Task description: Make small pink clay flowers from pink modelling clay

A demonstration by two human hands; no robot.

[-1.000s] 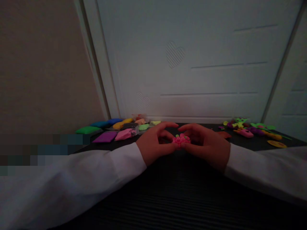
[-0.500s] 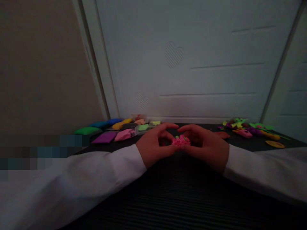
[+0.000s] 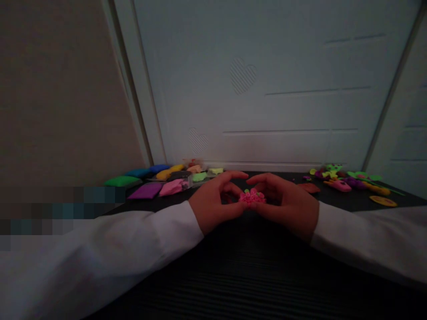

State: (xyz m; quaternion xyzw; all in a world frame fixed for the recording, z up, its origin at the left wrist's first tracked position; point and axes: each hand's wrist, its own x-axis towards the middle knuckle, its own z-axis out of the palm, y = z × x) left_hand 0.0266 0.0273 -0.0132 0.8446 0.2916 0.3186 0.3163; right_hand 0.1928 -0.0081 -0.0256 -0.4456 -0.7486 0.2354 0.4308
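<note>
A small bumpy pink clay piece (image 3: 252, 197) with light green bits on top is held between my two hands, low over the dark table (image 3: 253, 275). My left hand (image 3: 220, 200) grips its left side, thumb in front and fingers curled behind. From the other side my right hand (image 3: 285, 202) grips it the same way, its thumb along the front edge. Both index fingers arch above the piece, their tips close to each other. The back of the piece and several fingertips are hidden.
Coloured clay packets lie at the back left, among them a purple one (image 3: 146, 191), a green one (image 3: 122, 181) and a pink one (image 3: 173, 187). Back right are shaped clay pieces, such as a pink one (image 3: 340, 185) and a yellow oval (image 3: 383, 201). A white door (image 3: 283, 111) stands behind.
Almost nothing differs. The pink clay piece shows slightly more of its front, with a very small shift of the right thumb.
</note>
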